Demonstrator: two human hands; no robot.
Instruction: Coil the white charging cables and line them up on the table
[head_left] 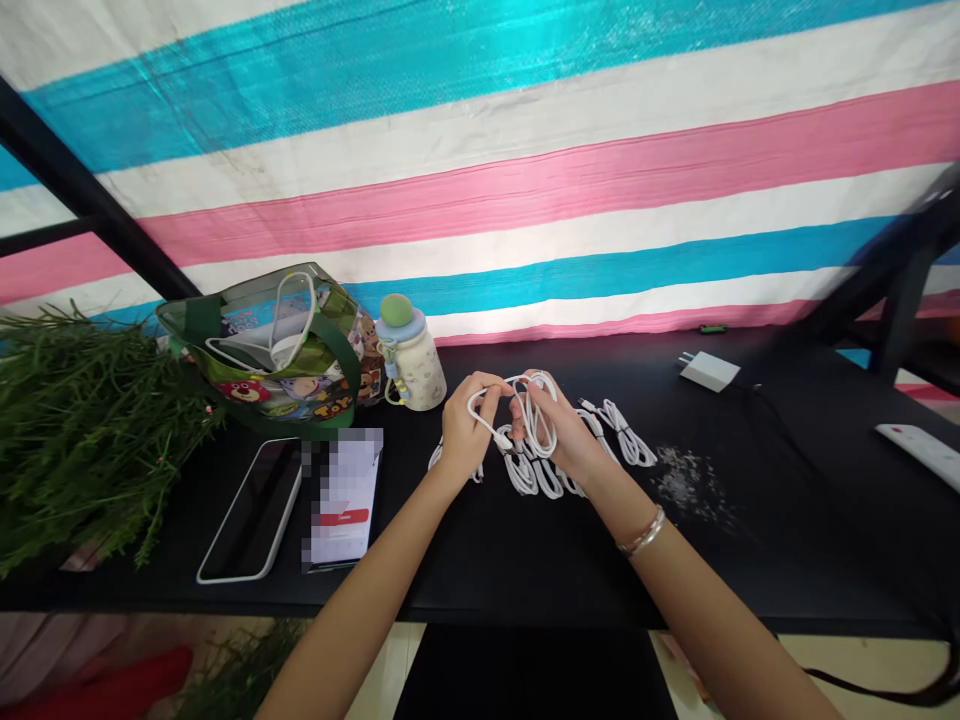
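Both hands are raised over the middle of the black table, working on one white charging cable that is looped into a coil. My right hand grips the coil, its loops hanging beside the fingers. Thumb and fingers of my left hand pinch a length of the same cable, and a connector end dangles just right of that hand. Below and behind the hands lie several other coiled white cables, partly covered by the hands.
At left are a clear printed bag, a bottle, a leafy plant and two phones, one dark, one lit. At right are white scraps, a white charger and a white power strip.
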